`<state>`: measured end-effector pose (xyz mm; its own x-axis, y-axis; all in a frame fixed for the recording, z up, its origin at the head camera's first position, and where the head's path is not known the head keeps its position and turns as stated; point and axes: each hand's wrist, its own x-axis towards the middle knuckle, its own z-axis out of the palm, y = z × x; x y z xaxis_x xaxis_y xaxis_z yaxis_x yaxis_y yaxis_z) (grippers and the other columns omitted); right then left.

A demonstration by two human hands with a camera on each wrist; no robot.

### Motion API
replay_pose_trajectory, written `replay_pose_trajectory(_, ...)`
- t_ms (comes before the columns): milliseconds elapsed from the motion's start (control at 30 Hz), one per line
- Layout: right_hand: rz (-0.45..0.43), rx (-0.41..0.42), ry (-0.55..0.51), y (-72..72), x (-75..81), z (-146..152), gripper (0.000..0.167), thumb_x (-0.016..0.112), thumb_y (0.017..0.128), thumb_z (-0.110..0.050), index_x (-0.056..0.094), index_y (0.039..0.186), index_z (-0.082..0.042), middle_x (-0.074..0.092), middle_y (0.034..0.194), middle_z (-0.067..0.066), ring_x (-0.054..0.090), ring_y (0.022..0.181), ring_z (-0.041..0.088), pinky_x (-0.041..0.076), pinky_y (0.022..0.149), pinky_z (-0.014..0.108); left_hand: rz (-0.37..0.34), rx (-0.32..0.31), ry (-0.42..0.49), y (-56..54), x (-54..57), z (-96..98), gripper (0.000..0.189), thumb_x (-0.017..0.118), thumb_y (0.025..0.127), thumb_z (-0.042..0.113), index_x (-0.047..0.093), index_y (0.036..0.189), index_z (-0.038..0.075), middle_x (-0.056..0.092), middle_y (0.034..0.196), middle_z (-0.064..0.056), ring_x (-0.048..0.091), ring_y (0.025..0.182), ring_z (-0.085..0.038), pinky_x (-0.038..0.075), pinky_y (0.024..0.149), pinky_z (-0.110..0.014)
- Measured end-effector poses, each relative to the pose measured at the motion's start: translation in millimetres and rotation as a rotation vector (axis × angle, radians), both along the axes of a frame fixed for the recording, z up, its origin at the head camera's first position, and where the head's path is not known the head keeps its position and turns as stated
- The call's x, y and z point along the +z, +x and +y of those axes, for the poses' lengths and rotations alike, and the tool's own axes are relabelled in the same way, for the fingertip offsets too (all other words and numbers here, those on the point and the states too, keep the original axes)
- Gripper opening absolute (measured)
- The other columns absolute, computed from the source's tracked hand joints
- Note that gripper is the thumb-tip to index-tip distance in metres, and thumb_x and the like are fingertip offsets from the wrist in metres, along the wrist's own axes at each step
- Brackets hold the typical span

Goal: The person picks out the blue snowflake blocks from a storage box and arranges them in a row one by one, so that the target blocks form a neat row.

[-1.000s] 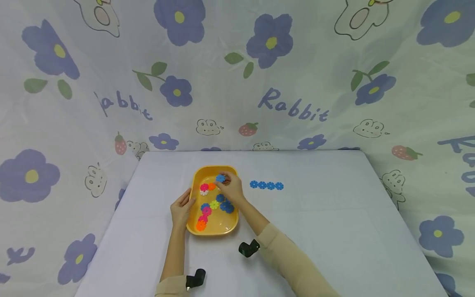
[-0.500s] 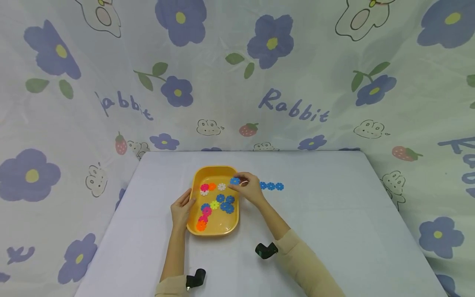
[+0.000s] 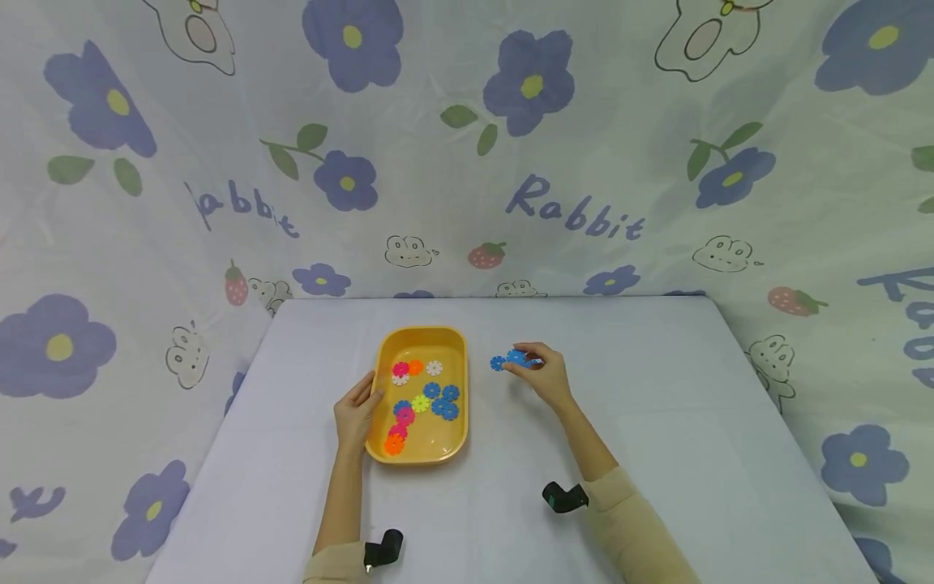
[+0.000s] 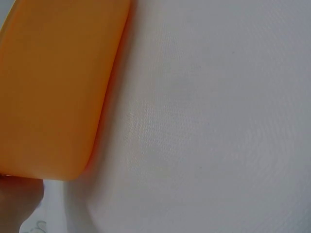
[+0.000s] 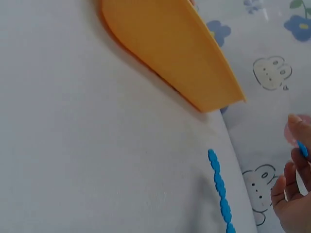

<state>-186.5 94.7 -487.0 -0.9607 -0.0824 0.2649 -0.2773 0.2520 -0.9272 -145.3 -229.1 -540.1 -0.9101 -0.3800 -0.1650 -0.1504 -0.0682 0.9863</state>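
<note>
My left hand (image 3: pixel 355 415) grips the left rim of a yellow tray (image 3: pixel 383 357); in the left wrist view part of that hand (image 4: pixel 18 201) shows below the tray wall (image 4: pixel 58 92). Right of the tray, my right hand (image 3: pixel 546 375) pinches a blue snowflake disc (image 3: pixel 516 356) between thumb and fingers. The disc is above a row of blue snowflake discs (image 3: pixel 498 363) on the table, partly hidden by the hand. In the right wrist view the held disc (image 5: pixel 302 148) shows at the right edge, and the row (image 5: pixel 219 184) lies below, apart from it.
Inside the tray lie several blue discs (image 3: pixel 445 407), pink ones (image 3: pixel 404 415), orange ones (image 3: pixel 394 444), a yellow-green one (image 3: pixel 420 403) and white ones (image 3: pixel 434 368). A white cloth (image 3: pixel 657 454) covers the table. Patterned fabric (image 3: pixel 438 162) hangs behind it and at both sides.
My right hand has carried the blue snowflake disc rightward out of the tray to above the row. A white disc in the tray has come into view. The left hand stays on the tray.
</note>
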Motion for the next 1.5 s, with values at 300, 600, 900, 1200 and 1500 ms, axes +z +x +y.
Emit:
replay_pose_trajectory(300,-0.013,-0.159,0.007,-11.6,-55.1,46,0.04,0.079,0.075,-0.01,0.065,0.109,0.005,0.064,0.11,0.02,0.054,0.097,0.032,0.048,0.072,0.029,0.002,0.007,-0.005,1.3,0.7,-1.7,0.044,0.061,0.089,0.0,0.053,0.132,0.0,0.051,0.133,-0.019,0.052,0.12,-0.019,0.049,0.083,-0.012)
replay_pose_trajectory(600,-0.059,-0.302,0.102,-11.5,-80.7,79,0.03,0.075,0.079,-0.007,0.066,0.102,0.009,0.061,0.11,0.025,0.05,0.111,0.039,0.037,0.101,0.053,-0.027,-0.005,-0.012,2.0,3.0,-3.4,0.044,0.062,0.089,0.004,0.053,0.133,0.002,0.051,0.135,-0.018,0.052,0.12,-0.017,0.049,0.084,-0.012)
replay_pose_trajectory(900,-0.12,-0.3,0.195,-9.2,-89.2,91,0.031,0.072,0.079,-0.002,0.063,0.106,0.01,0.06,0.111,0.027,0.054,0.11,0.04,0.045,0.099,0.047,-0.024,-0.015,-0.003,0.9,4.8,-1.4,0.045,0.062,0.09,0.006,0.052,0.133,0.003,0.051,0.135,-0.018,0.053,0.12,-0.018,0.049,0.083,-0.011)
replay_pose_trajectory(1200,-0.203,-0.287,0.245,-5.2,-88.9,106,0.047,0.072,0.083,-0.012,0.055,0.122,0.007,0.055,0.126,0.025,0.049,0.12,0.038,0.043,0.101,0.047,-0.016,-0.001,-0.002,0.3,2.8,-1.0,0.044,0.062,0.089,0.004,0.053,0.132,0.001,0.051,0.134,-0.019,0.055,0.118,-0.016,0.049,0.082,-0.011)
replay_pose_trajectory(1500,-0.167,-0.259,0.293,0.5,-92.4,106,0.042,0.073,0.082,-0.013,0.06,0.118,0.005,0.057,0.123,0.024,0.05,0.119,0.038,0.042,0.102,0.047,-0.029,-0.026,0.016,1.1,4.0,0.4,0.045,0.062,0.09,0.005,0.052,0.134,0.004,0.05,0.135,-0.018,0.055,0.117,-0.014,0.049,0.084,-0.012)
